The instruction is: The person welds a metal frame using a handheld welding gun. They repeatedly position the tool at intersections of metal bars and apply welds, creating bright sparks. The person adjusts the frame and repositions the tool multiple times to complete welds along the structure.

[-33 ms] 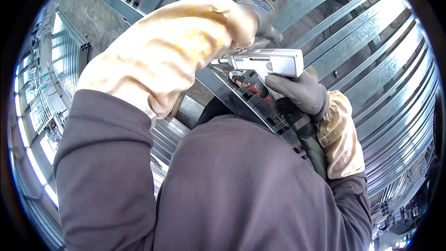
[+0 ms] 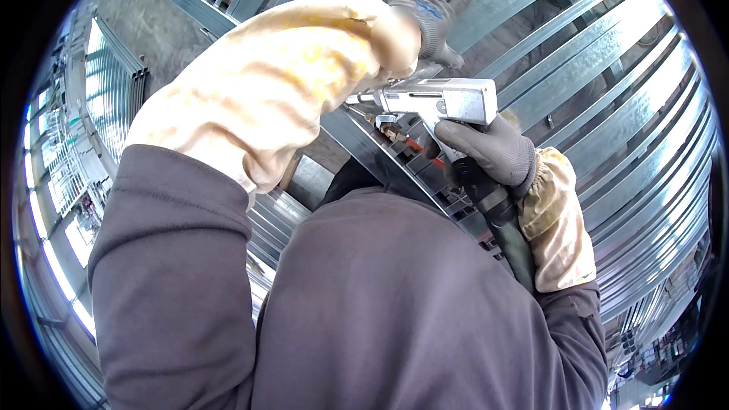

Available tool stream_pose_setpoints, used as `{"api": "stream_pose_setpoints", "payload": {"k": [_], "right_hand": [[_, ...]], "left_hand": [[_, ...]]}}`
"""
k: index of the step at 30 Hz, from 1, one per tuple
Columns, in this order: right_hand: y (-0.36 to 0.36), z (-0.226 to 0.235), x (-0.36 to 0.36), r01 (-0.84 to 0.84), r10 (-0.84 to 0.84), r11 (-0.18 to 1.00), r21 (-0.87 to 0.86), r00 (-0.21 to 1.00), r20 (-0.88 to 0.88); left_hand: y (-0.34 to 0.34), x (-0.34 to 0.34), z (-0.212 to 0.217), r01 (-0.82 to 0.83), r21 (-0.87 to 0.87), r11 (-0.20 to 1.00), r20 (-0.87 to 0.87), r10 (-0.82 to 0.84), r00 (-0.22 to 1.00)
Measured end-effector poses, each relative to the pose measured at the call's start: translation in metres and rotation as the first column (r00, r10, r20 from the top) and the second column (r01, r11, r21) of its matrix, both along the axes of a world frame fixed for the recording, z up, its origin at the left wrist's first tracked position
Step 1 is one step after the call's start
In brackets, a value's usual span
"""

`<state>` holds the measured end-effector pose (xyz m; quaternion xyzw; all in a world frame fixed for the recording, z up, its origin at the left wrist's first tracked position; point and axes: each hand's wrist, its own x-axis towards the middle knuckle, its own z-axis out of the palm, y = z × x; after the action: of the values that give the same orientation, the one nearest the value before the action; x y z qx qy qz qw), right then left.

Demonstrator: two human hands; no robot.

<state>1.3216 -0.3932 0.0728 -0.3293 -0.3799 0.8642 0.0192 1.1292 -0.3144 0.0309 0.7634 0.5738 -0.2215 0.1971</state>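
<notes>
My left hand (image 2: pixel 429 11), in a grey knit glove, lies with fingers spread on the metal bars at the far side. A blurred patch covers part of its wrist. My right hand (image 2: pixel 490 150), gloved in grey too, is wrapped round the handle of a silver pistol-shaped welding gun (image 2: pixel 456 100). The gun's nozzle (image 2: pixel 364 97) points left, its tip close beside my left sleeve cover (image 2: pixel 266 68), which hides what lies beyond. A thick black cable sheath (image 2: pixel 505 235) runs from the handle down along my right forearm.
Long galvanized steel bars (image 2: pixel 562 68) form a frame under both hands and spread to the right. A brass fitting with a red hose (image 2: pixel 410 142) sits below the gun. Stacked metal profiles (image 2: pixel 114 80) stand at the left. Grey floor (image 2: pixel 163 26) shows between.
</notes>
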Motion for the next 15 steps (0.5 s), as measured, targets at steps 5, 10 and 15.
{"api": "stream_pose_setpoints", "payload": {"k": [5,10,15], "right_hand": [[-0.001,-0.003,-0.001,-0.019,0.018,0.999,0.029,0.999,0.043],[0.004,0.004,-0.003,-0.055,0.062,0.996,-0.064,0.991,0.120],[0.004,-0.003,-0.002,-0.058,0.055,0.998,0.033,0.994,0.092]], "left_hand": [[-0.004,-0.008,0.003,0.000,0.050,0.999,0.091,-0.005,0.996],[-0.002,-0.029,-0.020,-0.033,0.187,0.982,0.099,0.014,0.995],[-0.046,-0.089,-0.019,-0.433,0.368,0.822,0.676,0.083,0.732]]}}
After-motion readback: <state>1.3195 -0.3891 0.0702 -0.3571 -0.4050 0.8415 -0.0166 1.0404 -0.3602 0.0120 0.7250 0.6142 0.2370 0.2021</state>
